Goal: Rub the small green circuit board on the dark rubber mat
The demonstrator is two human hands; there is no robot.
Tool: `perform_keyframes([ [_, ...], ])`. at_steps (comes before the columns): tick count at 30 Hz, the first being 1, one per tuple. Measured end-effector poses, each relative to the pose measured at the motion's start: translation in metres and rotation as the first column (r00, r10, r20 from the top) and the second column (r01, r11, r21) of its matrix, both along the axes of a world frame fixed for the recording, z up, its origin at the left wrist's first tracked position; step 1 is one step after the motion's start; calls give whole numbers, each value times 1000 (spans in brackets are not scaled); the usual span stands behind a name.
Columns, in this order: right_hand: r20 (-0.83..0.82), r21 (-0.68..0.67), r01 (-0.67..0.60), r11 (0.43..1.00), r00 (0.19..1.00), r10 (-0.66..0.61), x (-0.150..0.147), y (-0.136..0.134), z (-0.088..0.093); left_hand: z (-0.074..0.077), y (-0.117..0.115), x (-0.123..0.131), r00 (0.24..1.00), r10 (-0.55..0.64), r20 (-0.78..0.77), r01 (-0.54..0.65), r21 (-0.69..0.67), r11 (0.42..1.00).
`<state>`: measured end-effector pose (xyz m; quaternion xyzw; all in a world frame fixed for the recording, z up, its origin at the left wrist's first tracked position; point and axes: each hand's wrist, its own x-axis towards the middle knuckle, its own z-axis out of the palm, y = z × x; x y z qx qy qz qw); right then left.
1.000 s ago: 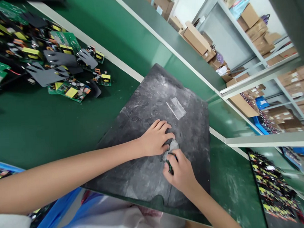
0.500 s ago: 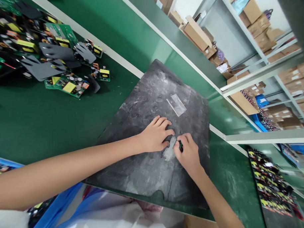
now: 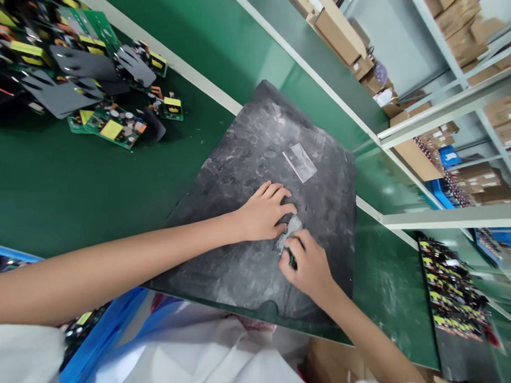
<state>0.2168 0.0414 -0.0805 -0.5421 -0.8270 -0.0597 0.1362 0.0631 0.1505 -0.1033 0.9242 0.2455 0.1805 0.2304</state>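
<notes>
A worn black mat [image 3: 246, 153] lies on the green bench. My left hand [image 3: 262, 216] rests on it with fingers bent, pressing the edge of a pale grey patch [image 3: 291, 226]. My right hand [image 3: 310, 268] is closed around a small green and black item [image 3: 291, 260], whose tip touches the lower end of that patch. What the item is I cannot make out. A clear strip of tape [image 3: 300, 162] is stuck on the mat farther back.
A heap of green circuit boards [image 3: 111, 126] and dark grey cut-out sheets [image 3: 61, 97] sits at the far left. A black tray of small parts [image 3: 456, 296] lies at the right. Blue bins [image 3: 97, 342] stand below the bench edge. Shelves with cardboard boxes [image 3: 337, 29] rise behind.
My right hand moved up the patch and came back down and left along it, still gripping the small item. My left hand stayed in place. The view tilted slightly.
</notes>
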Motion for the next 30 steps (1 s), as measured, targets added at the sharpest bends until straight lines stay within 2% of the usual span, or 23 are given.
perform_keyframes([
  [4,-55,49,174,983,984,-172,5,5,1,-1,1,0,1000,5,0,-5,23,1000],
  [5,-49,33,170,985,985,-168,4,4,1,-1,1,1,1000,2,6,-2,30,1000],
  [9,-9,-59,12,998,1000,-13,1,0,1,-4,2,1,1000,-11,16,11,40,999],
  [14,-97,29,163,986,982,-159,6,9,0,-5,4,2,1000,-9,12,8,58,998],
  [19,-38,-40,-8,999,999,7,3,1,0,-5,4,2,1000,-25,15,24,46,999],
  [24,-71,54,148,987,987,-144,6,4,1,-3,2,2,1000,-15,11,14,56,998],
  [28,-8,-23,-20,1000,1000,20,4,1,1,-3,2,2,999,-17,32,15,46,999],
  [30,-18,14,-5,1000,1000,5,6,3,0,-3,3,2,999,-17,31,16,47,999],
])
